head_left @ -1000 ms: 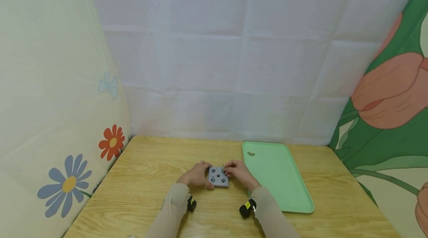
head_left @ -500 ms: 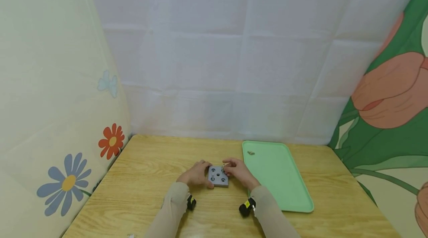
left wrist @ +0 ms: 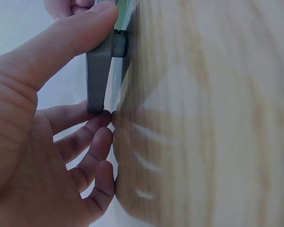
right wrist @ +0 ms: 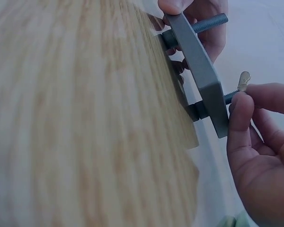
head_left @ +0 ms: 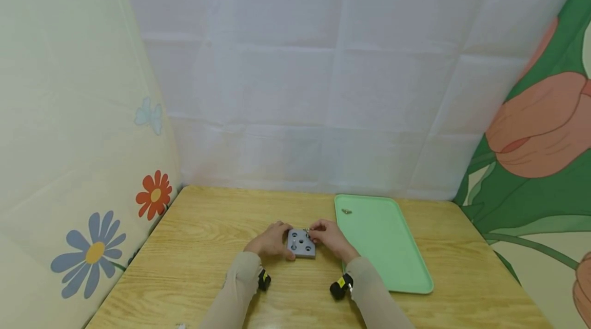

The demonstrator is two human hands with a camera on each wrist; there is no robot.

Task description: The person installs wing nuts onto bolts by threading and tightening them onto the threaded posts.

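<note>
A grey metal plate [head_left: 301, 253] with several holes is held at its left side by my left hand [head_left: 271, 242]. The thumb [left wrist: 80, 35] and the fingertips grip its edges, and the lower fingers touch the table. Two threaded bolts pass through the plate; one bare bolt [right wrist: 210, 22] stands near the left hand. At the far right corner my right hand [head_left: 331, 237] pinches a brass-coloured wing nut [right wrist: 244, 79] on the other bolt [right wrist: 230, 97]. Fingers cover most of that nut. Both bolt heads [right wrist: 199, 111] are below the plate, at the table.
A light green tray [head_left: 383, 247] lies right of the plate, partly under the right forearm. Near its far left corner lies a brass-coloured wing nut [head_left: 346, 211]. A small pale object [head_left: 181, 326] shows at the table's [head_left: 217, 216] near edge. Cloth walls stand behind and beside.
The right fingers have shifted slightly around the wing nut, whose visible wing has turned from upright to sideways. The left hand and the plate keep their place.
</note>
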